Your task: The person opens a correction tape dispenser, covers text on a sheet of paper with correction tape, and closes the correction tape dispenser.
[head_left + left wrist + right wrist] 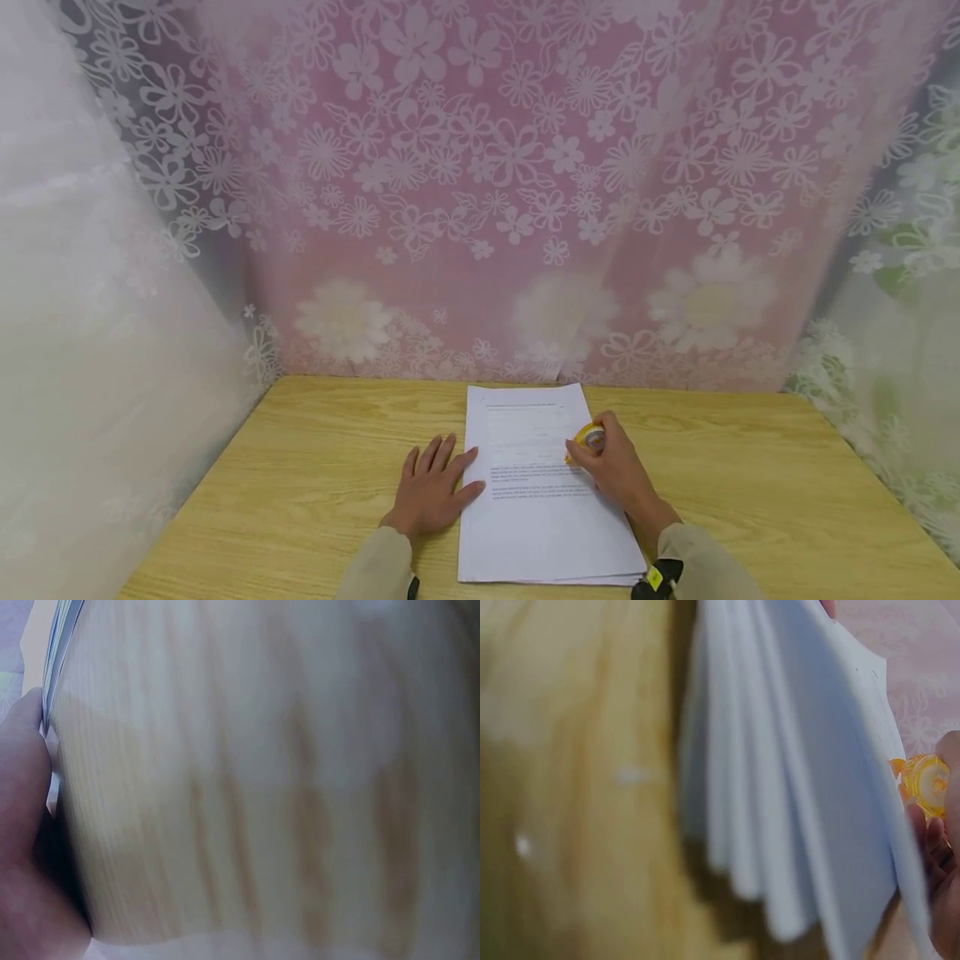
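Note:
A stack of printed paper [547, 537] lies lengthwise before me on the wooden table, two blocks of dark text across its middle. My right hand [622, 473] pinches a yellow-orange correction tape [592, 437] between thumb and fingers, its tip at the page's right side near the text. In the right wrist view the correction tape [928, 784] shows a round clear case, and the paper's sheets [832, 750] fan apart along the near edge. My left hand [431, 497] rests spread and palm down at the left, thumb and index fingertips on the paper's left edge.
The light wooden table [315, 483] extends to both sides of the paper. A pink flowered curtain [480, 208] hangs along its back edge, with pale curtains at left [97, 333] and right [900, 333]. A dark strap [657, 578] sits round my right wrist.

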Demonstrator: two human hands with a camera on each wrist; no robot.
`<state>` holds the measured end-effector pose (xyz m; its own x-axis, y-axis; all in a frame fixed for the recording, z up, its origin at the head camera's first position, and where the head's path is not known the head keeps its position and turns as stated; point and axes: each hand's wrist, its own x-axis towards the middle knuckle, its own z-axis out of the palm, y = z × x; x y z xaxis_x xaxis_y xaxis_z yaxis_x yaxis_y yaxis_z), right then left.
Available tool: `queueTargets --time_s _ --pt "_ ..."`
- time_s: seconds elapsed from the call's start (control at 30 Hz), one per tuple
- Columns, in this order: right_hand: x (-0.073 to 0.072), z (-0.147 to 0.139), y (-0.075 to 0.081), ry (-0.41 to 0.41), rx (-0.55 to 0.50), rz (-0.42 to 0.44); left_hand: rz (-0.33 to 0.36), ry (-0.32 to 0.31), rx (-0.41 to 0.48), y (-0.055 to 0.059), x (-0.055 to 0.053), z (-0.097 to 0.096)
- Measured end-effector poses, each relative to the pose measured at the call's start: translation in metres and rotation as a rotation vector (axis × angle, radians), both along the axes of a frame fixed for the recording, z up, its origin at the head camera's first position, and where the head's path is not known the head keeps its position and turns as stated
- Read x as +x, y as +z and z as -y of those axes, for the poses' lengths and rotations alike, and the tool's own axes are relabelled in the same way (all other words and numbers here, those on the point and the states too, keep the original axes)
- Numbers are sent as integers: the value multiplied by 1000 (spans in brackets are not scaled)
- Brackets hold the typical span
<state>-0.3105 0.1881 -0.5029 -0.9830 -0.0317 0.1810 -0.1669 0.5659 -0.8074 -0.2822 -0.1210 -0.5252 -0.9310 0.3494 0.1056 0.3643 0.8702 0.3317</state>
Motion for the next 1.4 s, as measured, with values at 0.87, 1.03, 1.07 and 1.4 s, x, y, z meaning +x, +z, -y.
queueTargets --time_s 0.87,1.03,1.07,1.4 --pt "0 -1 -1 -86 44 -83 16 -15 27 13 6 -2" --pt "2 -3 1 -108 -28 -33 12 -21 37 19 9 -2" --pt "3 -4 1 -115 -54 -16 13 -27 44 20 9 -3" --pt "8 -2 0 -48 -127 26 48 -17 14 23 11 -3"
